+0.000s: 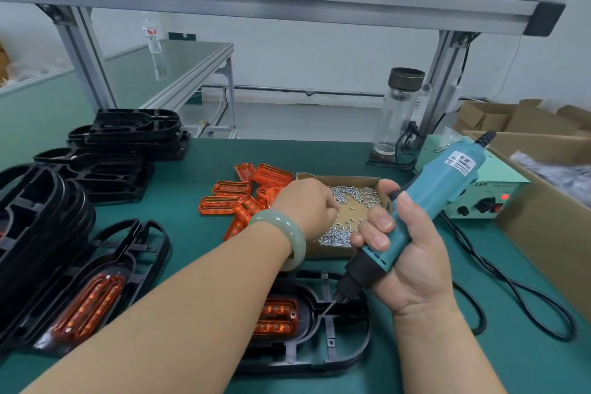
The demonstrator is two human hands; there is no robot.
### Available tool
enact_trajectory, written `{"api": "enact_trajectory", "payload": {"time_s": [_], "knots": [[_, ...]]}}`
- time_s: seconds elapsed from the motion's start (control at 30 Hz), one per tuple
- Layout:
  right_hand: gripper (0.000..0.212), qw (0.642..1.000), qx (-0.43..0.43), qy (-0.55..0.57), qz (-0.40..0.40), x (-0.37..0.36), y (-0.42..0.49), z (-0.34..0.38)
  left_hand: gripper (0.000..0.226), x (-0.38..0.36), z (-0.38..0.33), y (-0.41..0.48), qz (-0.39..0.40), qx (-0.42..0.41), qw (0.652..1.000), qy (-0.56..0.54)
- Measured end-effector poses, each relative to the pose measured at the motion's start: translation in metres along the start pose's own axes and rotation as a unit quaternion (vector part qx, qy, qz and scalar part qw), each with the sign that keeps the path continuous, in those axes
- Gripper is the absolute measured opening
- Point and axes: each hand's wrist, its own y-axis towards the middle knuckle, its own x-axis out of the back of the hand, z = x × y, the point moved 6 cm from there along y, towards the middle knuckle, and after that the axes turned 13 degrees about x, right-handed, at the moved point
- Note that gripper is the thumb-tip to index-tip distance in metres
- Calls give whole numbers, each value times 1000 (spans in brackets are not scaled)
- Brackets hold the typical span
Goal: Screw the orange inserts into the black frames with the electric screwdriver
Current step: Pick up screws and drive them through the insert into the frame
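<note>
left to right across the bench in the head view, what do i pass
stacked black plastic frames → loose orange translucent inserts → shallow cardboard tray of silver screws → pale green power supply box → large brown cardboard box

Pale green bangle (294, 237) by left hand (303, 205)

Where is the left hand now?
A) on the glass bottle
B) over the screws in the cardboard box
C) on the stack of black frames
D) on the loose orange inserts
B: the left hand is over the screws inside the cardboard box, fingers curled down; the right hand grips the screwdriver.
</note>
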Motion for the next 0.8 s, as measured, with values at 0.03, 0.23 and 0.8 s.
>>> {"api": "enact_trajectory", "payload": {"time_s": [0.03,0.23,0.8], "knots": [[19,1000,-1,0,1,0,0,0,20,3,3,-1,-9,13,999,-34],[18,1000,3,3,7,-1,-2,-1,19,25,29,-27,-16,100,945,-310],[15,983,108,68,-134,1,-5,-6,17,-4,70,-126,50,164,858,-484]]}}
